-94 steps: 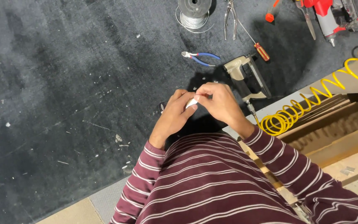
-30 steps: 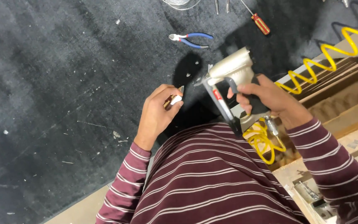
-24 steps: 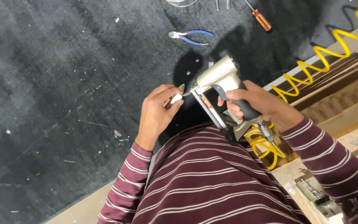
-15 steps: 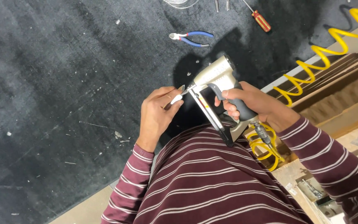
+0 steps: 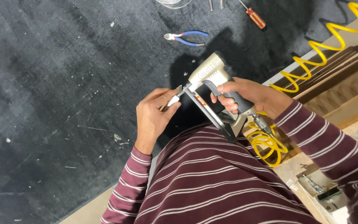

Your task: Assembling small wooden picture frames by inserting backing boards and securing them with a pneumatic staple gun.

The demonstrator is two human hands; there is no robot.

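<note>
Pneumatic stapler [image 5: 212,79]: beige body, grey handle, held tilted above the table; nose meets small pale strip [image 5: 171,101].

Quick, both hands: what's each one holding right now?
Left hand: fingers pinched on a small pale piece at the gun's nose.
Right hand: closed around the staple gun grip.

A dark, speckled mat [image 5: 54,83] covers the work surface, with blue-handled pliers [image 5: 187,37] and a red-handled screwdriver [image 5: 254,17] on it, beside pale wooden boards [image 5: 344,99] at right.
</note>
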